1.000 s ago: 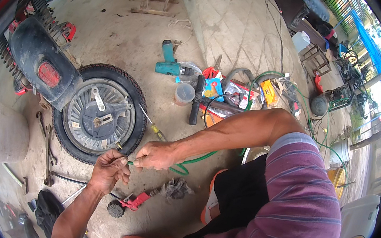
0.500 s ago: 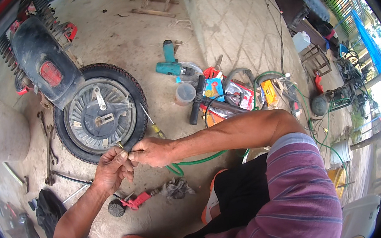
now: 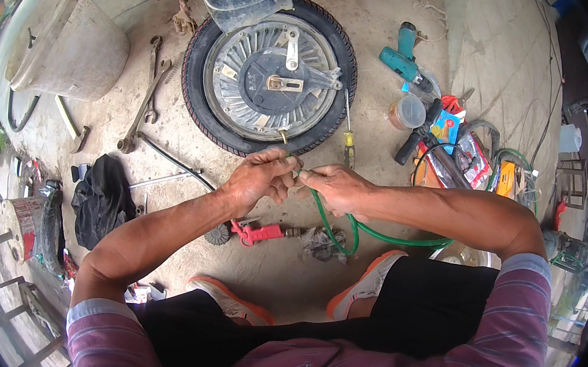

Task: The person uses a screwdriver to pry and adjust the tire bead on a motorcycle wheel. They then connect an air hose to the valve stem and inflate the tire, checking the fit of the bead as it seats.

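Observation:
My left hand (image 3: 259, 179) is closed with its fingertips pinched on the thin end of a green hose (image 3: 356, 244). Opposite it, my right hand (image 3: 341, 189) pinches the same hose, thumb and fingers almost touching those of the left. From there the hose loops down and runs off to the right under my right forearm. Just beyond my fingertips lies a motor wheel with a black tyre (image 3: 194, 98) and a dusty metal hub (image 3: 234, 99). A brass valve stem (image 3: 284, 136) sticks out at its near side, a little apart from my left fingers. The exact hose tip is hidden by my fingers.
A yellow-handled screwdriver (image 3: 348, 146) leans at the tyre. Closer to me lie a red pistol-shaped tool (image 3: 262, 234) and a grey rag (image 3: 324, 244). Wrenches (image 3: 140, 109) and a white bucket (image 3: 79, 47) stand left; a teal cordless drill (image 3: 401, 61) and a plastic cup (image 3: 409, 112) are right.
The view has swung left, so the wheel and hands sit farther right in it, and both my forearms now show fully. My hands remain together near the valve, still pinching.

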Demonstrator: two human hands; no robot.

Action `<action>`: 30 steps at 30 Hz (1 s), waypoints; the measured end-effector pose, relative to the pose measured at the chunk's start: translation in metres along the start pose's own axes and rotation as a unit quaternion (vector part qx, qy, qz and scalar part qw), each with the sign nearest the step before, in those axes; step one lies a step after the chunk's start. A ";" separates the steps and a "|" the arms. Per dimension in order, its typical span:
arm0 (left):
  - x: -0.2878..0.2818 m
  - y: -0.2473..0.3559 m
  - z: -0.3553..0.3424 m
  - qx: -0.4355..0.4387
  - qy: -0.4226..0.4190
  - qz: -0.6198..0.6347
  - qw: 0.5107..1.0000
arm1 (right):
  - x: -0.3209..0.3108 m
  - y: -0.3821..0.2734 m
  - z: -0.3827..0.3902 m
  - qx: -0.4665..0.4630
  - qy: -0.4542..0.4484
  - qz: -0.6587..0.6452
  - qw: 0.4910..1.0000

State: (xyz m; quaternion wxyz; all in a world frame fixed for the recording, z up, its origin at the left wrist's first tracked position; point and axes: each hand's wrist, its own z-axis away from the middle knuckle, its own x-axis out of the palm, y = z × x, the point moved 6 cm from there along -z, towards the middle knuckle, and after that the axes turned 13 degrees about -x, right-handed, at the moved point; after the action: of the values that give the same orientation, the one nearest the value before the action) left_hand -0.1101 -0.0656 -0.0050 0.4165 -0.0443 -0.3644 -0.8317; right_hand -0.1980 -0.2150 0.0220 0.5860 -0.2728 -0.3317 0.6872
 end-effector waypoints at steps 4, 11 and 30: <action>-0.019 -0.007 -0.012 -0.031 0.046 -0.047 0.997 | -0.004 0.003 -0.012 -0.017 0.001 0.124 0.992; -0.019 -0.016 -0.029 -0.053 0.064 -0.018 0.996 | 0.000 0.013 -0.053 -0.130 0.083 0.093 0.984; -0.051 0.001 -0.045 -0.041 0.173 -0.196 0.964 | 0.022 0.062 -0.088 -0.184 0.166 0.078 0.966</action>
State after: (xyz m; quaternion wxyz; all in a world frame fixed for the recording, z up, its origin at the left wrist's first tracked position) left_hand -0.0656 -0.0615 -0.0563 0.3000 0.1554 -0.2539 -0.9063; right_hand -0.1728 -0.1869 -0.0814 0.5174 -0.5111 -0.3278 0.6030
